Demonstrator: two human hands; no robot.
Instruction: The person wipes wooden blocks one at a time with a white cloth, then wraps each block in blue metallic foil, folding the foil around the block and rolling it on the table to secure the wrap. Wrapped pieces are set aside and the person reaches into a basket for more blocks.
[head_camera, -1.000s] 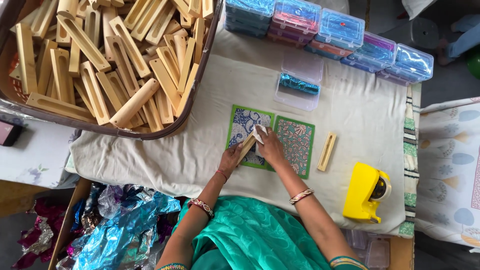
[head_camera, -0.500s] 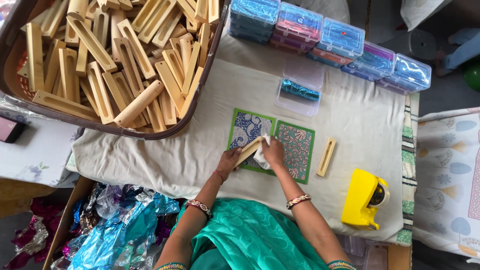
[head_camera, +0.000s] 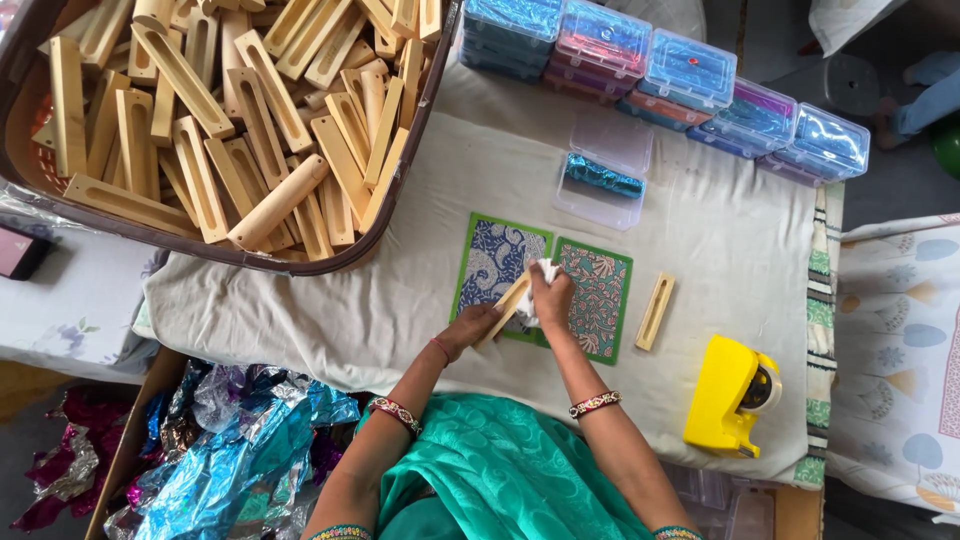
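Soft, even daylight fills the room — shadows stay faint, the plastic boxes (head_camera: 690, 75) and foil (head_camera: 230, 450) catch small glints — everything looks sharp, edges slightly bowed.

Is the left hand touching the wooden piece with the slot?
Touching. The head view shows the left hand gripping the lower end of the slotted wooden piece.

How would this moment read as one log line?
left hand: holds wooden stick | right hand: presses white cloth on it | beneath: patterned mats
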